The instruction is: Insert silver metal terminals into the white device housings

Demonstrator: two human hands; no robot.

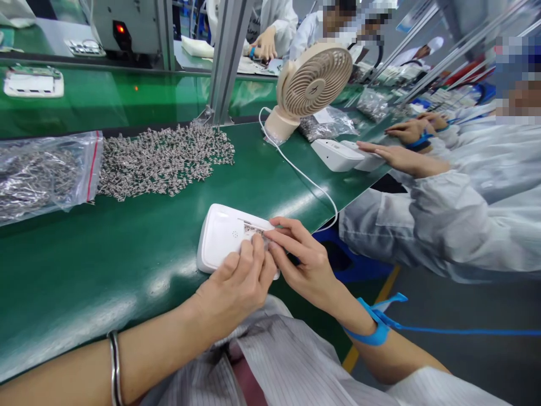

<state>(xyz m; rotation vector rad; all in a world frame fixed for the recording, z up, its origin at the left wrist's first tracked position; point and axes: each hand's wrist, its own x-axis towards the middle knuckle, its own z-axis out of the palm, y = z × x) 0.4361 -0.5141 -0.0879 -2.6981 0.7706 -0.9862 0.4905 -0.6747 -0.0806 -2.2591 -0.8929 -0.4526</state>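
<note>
A white plastic device lies on the green table near its front edge, with a recess holding small metal parts on its right half. My left hand is over the front of the device, fingers bent and fingertips pressed together at the recess; what they hold, if anything, is hidden. From the right, my right hand reaches to the same recess, its fingers close together at the device's right end. Whatever lies between its fingertips is too small to make out.
Behind the device is a pile of small metal pieces, beside a plastic bag of them. A beige fan with a white cable stands at the back. At the right, a person's hand touches white housings.
</note>
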